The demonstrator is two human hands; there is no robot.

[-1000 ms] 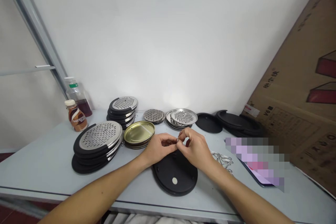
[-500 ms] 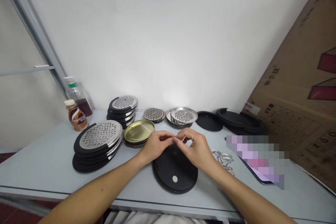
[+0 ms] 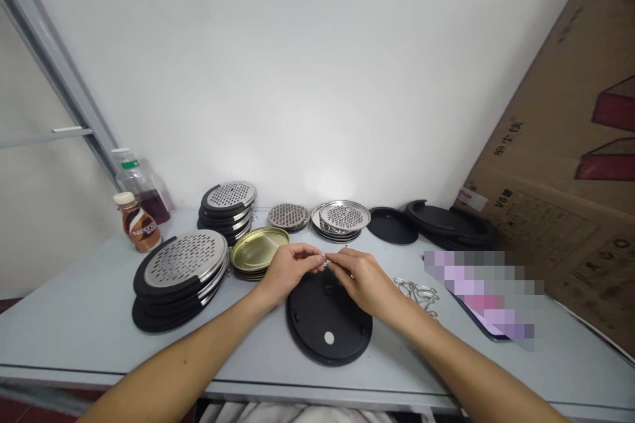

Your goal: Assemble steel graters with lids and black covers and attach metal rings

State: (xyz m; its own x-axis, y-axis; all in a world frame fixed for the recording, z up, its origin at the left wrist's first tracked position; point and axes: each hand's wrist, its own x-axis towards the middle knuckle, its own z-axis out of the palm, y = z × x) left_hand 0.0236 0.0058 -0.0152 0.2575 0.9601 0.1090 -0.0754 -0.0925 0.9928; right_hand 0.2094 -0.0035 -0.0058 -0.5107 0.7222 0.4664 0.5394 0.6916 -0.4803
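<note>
Above the far edge of a round black plastic base [image 3: 322,310], my two hands meet fingertip to fingertip. My left hand [image 3: 290,272] is closed in a pinch on a small shiny metal piece [image 3: 325,260]. From the other side, the thumb and fingers of my right hand [image 3: 366,277] pinch the same piece, whose shape is mostly hidden. The base lies flat, with a pale round dot near its front and small slots. To the right is a loose pile of bent wire hooks [image 3: 417,292].
Left stand two stacks of grater discs with black rims [image 3: 186,258] [image 3: 231,195] and gold-coloured discs [image 3: 258,250]. Behind are metal grater discs [image 3: 344,217] and black bases [image 3: 436,218]. Bottles [image 3: 141,225] stand far left; a blurred phone [image 3: 476,317] and large carton [image 3: 550,198] are right.
My fingertips have shifted slightly, and a glint of metal now shows between them. The right fingers lie flatter. The view has moved a little; the black base stays in place.
</note>
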